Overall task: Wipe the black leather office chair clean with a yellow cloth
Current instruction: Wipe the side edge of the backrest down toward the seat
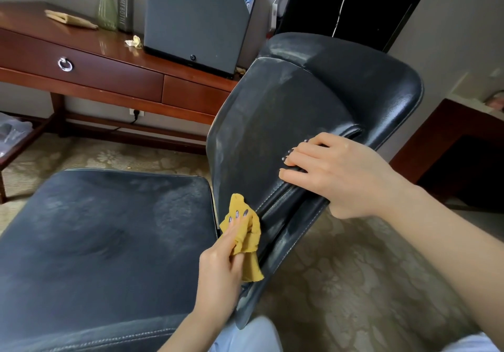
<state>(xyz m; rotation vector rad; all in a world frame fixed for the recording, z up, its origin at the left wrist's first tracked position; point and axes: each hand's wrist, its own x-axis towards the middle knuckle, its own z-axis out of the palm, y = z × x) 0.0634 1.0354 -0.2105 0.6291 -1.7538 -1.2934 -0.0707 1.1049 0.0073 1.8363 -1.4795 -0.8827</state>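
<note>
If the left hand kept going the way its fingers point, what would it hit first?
Probably the chair's backrest, just above the seat; the left hand's yellow cloth seems to touch it.

The black leather office chair (245, 147) wears a pale, dusty film, streaked across its wide seat (95, 237) and its backrest (300, 101). Light stitching runs along the padded edges. The right hand (332, 171) grips the backrest at its side edge. The yellow cloth (249, 238), crumpled, lies pressed against the backrest's lower part, just beside the seat, held in the left hand (223, 256), with one end hanging down.
</note>
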